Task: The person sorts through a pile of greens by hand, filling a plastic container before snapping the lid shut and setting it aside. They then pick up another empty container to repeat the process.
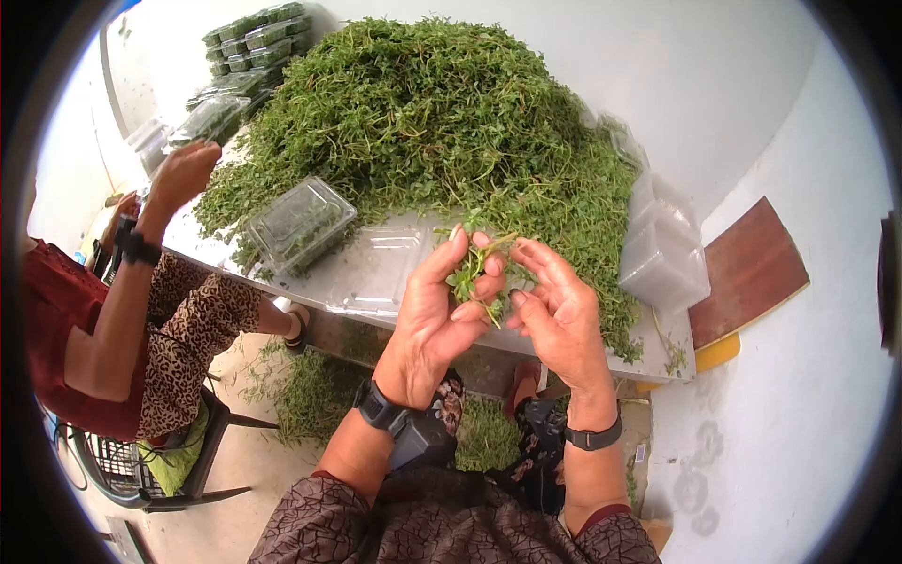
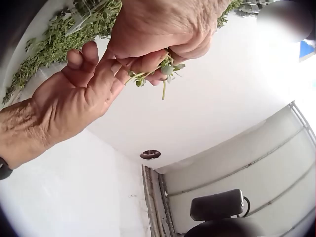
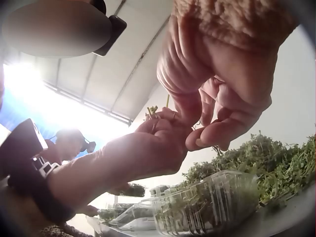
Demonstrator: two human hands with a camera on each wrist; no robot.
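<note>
Over the table's front edge, my left hand (image 1: 430, 305) holds a few green leafy sprigs (image 1: 465, 282) between thumb and curled fingers. My right hand (image 1: 564, 315) meets it from the right, its thumb and fingers pinching at the same sprigs. Cut stem ends and small leaves of the sprigs (image 2: 167, 69) stick out below the left fingers in the left wrist view. Just beyond the hands lies an empty clear plastic tray (image 1: 381, 268). A clear lidded box (image 1: 303, 226) with some greens inside sits left of it.
A large heap of greens (image 1: 423, 113) covers most of the table. Filled boxes (image 1: 258, 42) are stacked at back left, nested clear containers (image 1: 667, 249) at right. Another person (image 1: 103, 329) sits at left. More greens (image 1: 324, 395) lie on the floor.
</note>
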